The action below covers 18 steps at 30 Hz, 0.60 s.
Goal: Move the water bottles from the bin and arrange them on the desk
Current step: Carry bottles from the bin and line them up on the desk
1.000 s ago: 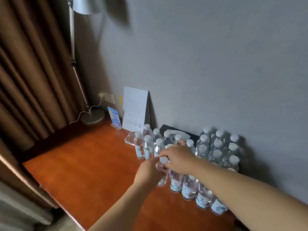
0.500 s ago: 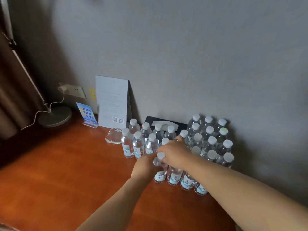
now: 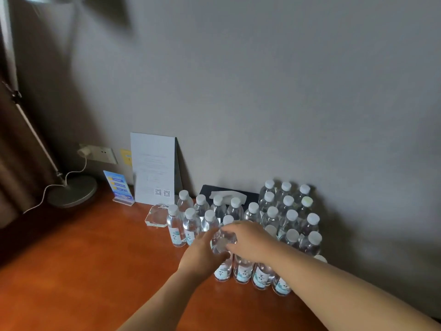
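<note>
Several small clear water bottles with white caps and pale labels stand packed together on the wooden desk against the wall, with the tightest group at the right. My left hand grips the front-left bottle by its side. My right hand curls over the top of that bottle and its neighbours. The bottle's cap looks blurred between my hands. No bin is in view.
A white folded card leans on the wall behind the bottles, with a small blue sign left of it. A glass block lies by the leftmost bottles. A lamp base and its cord sit far left. A dark tissue box is behind the bottles.
My view has swung right and nearer to the bottles. Both hands stayed on the front-left bottle, which shifted a little between them.
</note>
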Each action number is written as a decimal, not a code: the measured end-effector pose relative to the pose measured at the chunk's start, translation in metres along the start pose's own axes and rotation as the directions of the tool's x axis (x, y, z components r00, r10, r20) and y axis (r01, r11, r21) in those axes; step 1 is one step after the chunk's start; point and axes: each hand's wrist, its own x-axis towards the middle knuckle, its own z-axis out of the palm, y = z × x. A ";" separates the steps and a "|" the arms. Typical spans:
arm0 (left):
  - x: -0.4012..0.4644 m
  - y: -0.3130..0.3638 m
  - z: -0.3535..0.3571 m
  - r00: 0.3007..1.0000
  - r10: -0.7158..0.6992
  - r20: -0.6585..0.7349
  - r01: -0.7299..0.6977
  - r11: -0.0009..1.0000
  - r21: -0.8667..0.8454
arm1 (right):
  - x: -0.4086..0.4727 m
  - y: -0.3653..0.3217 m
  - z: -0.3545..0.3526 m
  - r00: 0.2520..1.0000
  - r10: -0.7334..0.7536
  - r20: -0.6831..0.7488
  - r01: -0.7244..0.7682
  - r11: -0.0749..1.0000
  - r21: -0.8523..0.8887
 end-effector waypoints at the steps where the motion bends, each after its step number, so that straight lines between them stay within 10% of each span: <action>1: -0.002 0.008 -0.007 0.998 0.040 -0.048 -0.042 0.998 -0.045 | -0.003 -0.001 -0.004 0.998 0.045 -0.048 -0.040 0.994 0.100; 6: 0.005 0.068 -0.050 0.976 0.028 -0.217 -0.127 0.881 -0.455 | -0.012 -0.007 -0.052 0.874 0.429 -0.227 -0.152 0.686 0.712; 11: 0.014 0.128 -0.081 0.975 0.047 -0.215 -0.172 0.776 -0.607 | -0.038 0.011 -0.115 0.775 0.599 -0.204 -0.070 0.402 0.913; 18: -0.004 0.186 -0.091 0.950 0.151 -0.273 -0.290 0.749 -0.596 | -0.116 0.048 -0.176 0.671 0.664 -0.331 0.061 0.396 0.916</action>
